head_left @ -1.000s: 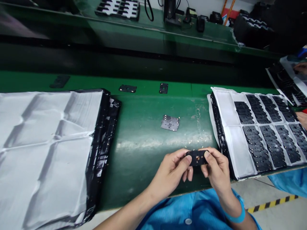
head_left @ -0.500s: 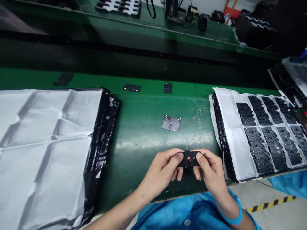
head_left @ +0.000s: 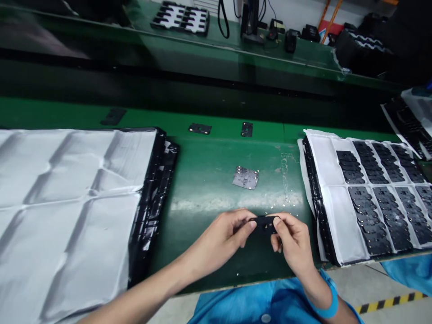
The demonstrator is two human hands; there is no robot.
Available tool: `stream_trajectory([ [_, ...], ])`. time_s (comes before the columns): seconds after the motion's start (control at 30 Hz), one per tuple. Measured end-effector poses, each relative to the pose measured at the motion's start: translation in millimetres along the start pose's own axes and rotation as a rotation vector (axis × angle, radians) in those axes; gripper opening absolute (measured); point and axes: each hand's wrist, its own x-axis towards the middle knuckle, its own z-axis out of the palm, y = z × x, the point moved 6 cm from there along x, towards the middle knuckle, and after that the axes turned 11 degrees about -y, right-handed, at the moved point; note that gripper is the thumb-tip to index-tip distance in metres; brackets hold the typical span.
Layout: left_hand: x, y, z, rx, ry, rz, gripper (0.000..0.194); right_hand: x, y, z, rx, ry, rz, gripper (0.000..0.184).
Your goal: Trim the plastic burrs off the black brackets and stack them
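Note:
Between my two hands is a small flat black plastic plate with cut-outs, held above the near part of the green bench. My left hand pinches its left end between thumb and fingers. At the other end, the thumb and fingers of my right hand are closed on it. The plate is tilted, so little of its face shows. Just beyond my hands a similar grey-looking plate lies on the bench. Farther back lie more black plates, one upright and one sideways.
To the right, a white-lined tray holds rows of black plates. At left stands a stack of trays topped by a white tray. Another black plate lies behind it. A raised shelf runs along the back.
The plate in my hands has tipped, showing less of its face. My left fingers have shifted on its left end. The whole view has moved slightly.

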Motion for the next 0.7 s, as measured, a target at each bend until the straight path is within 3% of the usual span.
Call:
stream_trajectory([
  [0.23,36.3,1.0,-75.6,0.441,0.134,-0.068,0.018,6.4,16.8,3.5,-0.202,0.002,-0.039,0.033],
  [0.37,54.2,1.5,-85.7,0.725,0.145,-0.062,0.021,7.2,18.9,1.2,-0.290,0.011,-0.061,0.026],
  [0.53,46.4,5.9,-101.9,1.029,0.222,-0.121,0.034,6.4,19.6,-0.1,-0.351,0.017,-0.084,0.024],
  [0.6,50.3,9.3,-124.6,1.102,0.259,-0.188,0.032,6.1,19.2,0.0,-0.367,0.014,-0.103,0.024],
  [0.7,71.7,11.7,-176.8,1.149,0.336,-0.306,0.029,4.7,17.1,0.3,-0.393,0.016,-0.137,0.023],
])
